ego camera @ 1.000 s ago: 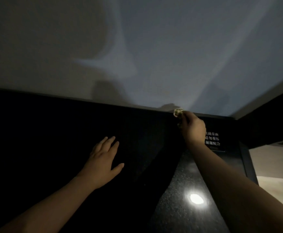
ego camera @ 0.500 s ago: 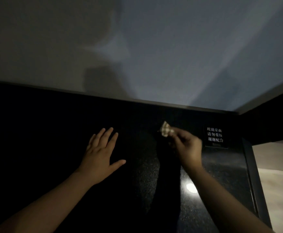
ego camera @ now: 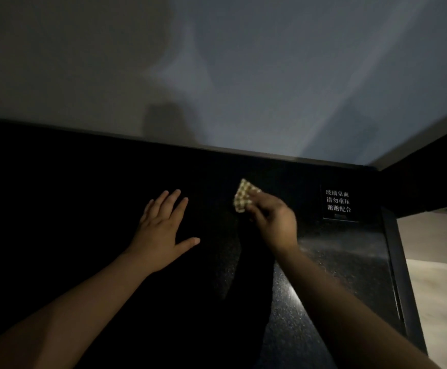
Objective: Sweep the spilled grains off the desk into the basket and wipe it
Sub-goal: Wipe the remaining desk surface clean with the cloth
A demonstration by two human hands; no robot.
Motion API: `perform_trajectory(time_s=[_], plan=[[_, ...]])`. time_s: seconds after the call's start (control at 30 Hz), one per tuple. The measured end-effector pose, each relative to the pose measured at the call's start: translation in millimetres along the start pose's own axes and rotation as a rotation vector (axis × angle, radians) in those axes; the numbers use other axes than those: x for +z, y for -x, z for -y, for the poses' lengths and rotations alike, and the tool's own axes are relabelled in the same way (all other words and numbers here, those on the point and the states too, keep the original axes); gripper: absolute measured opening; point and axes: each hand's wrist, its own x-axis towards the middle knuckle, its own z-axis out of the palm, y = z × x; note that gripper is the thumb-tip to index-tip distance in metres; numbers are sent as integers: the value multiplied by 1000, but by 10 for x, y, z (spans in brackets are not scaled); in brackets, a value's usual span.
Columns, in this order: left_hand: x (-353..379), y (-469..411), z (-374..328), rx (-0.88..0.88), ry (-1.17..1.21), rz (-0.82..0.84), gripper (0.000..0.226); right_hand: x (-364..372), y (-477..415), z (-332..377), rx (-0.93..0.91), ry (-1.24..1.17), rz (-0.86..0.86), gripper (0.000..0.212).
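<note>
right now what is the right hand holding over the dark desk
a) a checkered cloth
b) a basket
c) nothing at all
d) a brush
a: the right hand pinches a small folded checkered cloth at its fingertips above the black desk, while the left hand lies flat with fingers spread and holds nothing.

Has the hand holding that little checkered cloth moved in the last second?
Yes. The right hand, pinching the checkered cloth, has come off the back edge of the desk toward the person and leftward, away from the white-lettered sign.
</note>
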Motion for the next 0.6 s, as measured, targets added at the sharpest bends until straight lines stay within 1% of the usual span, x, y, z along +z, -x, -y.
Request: perform_trajectory(time_s=[0.1, 0.17, 0.2, 0.23, 0.3, 0.37, 0.4, 0.43, 0.5, 0.57, 0.6], plan=[[8, 3, 8, 10, 17, -14, 96, -22, 318, 102, -54, -22, 87, 20], [11, 6, 8, 6, 19, -17, 95, -78, 479, 119, 1, -75, 160, 16], [15, 8, 8, 5, 12, -19, 94, -118, 522, 127, 60, -151, 171, 15], [21, 7, 8, 5, 9, -20, 94, -154, 530, 128, 113, -224, 140, 16], [28, 7, 11, 5, 22, -19, 94, -227, 453, 140, 152, -297, -37, 20], [25, 4, 7, 3, 31, -16, 94, -300, 263, 166, 144, -269, -215, 21], [25, 2, 6, 1, 26, -13, 94, -314, 136, 172, 142, -242, -267, 20], [22, 2, 1, -3, 19, -7, 94, -308, 7, 178, 135, -215, -276, 20], [12, 1, -3, -13, 9, 6, 94, -205, -201, 175, 127, -180, -178, 22], [0, -3, -3, -15, 3, 18, 95, -17, -261, 160, 112, -124, 5, 26], [-10, -5, -4, -12, -1, 24, 95, 79, -213, 135, 101, -67, 63, 28]])
